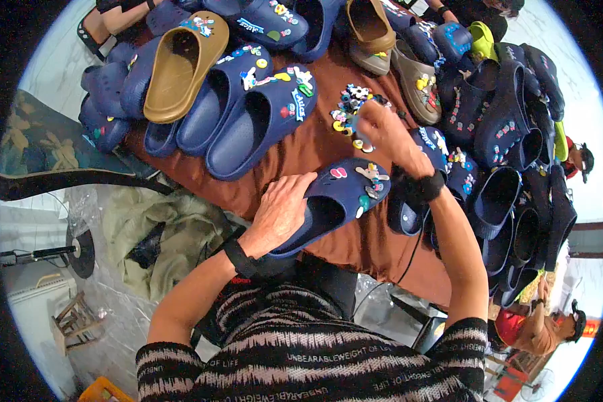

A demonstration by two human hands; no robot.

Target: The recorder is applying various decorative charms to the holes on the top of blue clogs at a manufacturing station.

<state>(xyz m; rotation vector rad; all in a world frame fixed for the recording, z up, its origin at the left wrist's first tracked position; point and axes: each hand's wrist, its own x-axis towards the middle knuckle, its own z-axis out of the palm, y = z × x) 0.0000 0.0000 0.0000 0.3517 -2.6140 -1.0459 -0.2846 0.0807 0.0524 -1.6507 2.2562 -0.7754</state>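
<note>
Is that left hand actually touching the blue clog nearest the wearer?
Touching: the head view shows the left hand gripping the blue clog along its side.

Left hand right at the centre of the frame, back upward, fingers bent together in a hold! Its forearm slants up from the lower left, wrist fairly straight. And over on the right side, the other forearm climbs steeply, leaning inward toward the right hand, high above centre, knuckles up, fingertips lost in blur!
</note>
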